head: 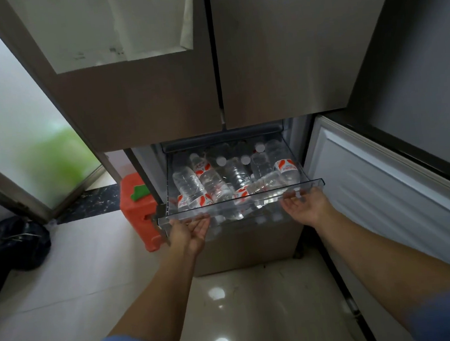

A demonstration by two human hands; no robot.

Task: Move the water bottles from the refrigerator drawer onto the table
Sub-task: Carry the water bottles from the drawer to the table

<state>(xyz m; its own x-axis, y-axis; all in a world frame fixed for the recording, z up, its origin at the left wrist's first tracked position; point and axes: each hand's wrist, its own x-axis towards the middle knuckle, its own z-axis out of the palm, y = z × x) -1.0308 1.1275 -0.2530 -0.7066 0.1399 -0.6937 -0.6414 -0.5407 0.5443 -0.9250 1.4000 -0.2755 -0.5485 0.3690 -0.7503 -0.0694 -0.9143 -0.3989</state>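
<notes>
A clear plastic refrigerator drawer (312,183) is pulled out below the closed upper doors. Several clear water bottles (235,173) with red and white labels and white caps lie jumbled inside it. My left hand (192,229) is palm up under the drawer's front lip on the left, fingertips curled round the edge. My right hand (304,204) grips the same front lip on the right, fingers hooked under it. No table is in view.
The lower refrigerator door (383,189) stands open to the right, close to my right arm. An orange plastic stool (137,210) stands left of the drawer. A black bag (15,243) lies on the tiled floor at far left, near a glass door (24,133).
</notes>
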